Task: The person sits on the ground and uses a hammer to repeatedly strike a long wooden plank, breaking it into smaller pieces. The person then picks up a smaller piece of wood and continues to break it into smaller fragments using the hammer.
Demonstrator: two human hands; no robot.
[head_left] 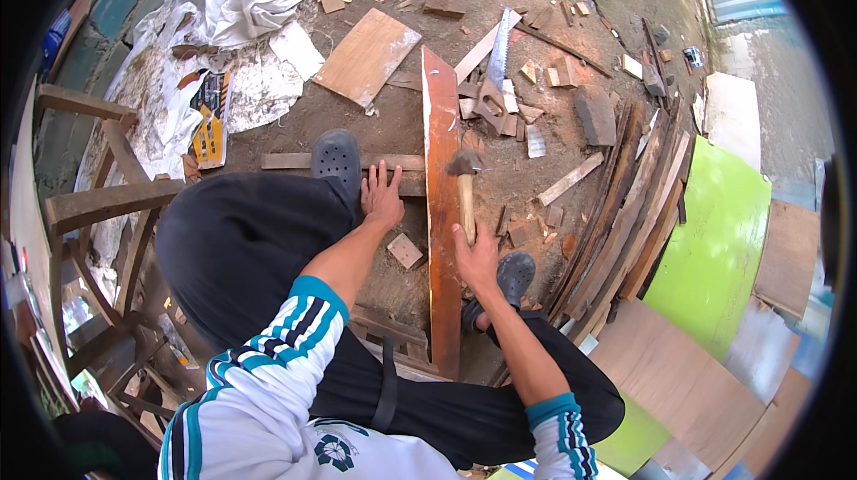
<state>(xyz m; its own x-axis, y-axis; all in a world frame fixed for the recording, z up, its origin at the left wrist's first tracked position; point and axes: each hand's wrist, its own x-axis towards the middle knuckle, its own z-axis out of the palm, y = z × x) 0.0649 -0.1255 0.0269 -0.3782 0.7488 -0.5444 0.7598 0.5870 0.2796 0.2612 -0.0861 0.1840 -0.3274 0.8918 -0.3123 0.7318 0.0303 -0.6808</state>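
Working from a distance, I have the right hand (478, 258) wrapped around the wooden handle of the hammer (466, 199), its head at the right edge of the reddish plank (442, 248), which lies lengthwise between the legs; I can't tell whether they touch. The left hand (382, 201) grasps nothing: its fingers spread over the wooden strip (290, 161), just beside the left shoe (336, 158). For clean blows, I'd brace the plank firmly, bring the hammer face down square, and have those left fingers well out of its path. The right shoe (515, 279) is near enough that a glancing strike might catch it. Past the plank, a handsaw (497, 69) and offcuts (562, 72) clutter the ground, while long timbers (625, 212) hem in the right side. A wooden frame (112, 208) crowds the left.
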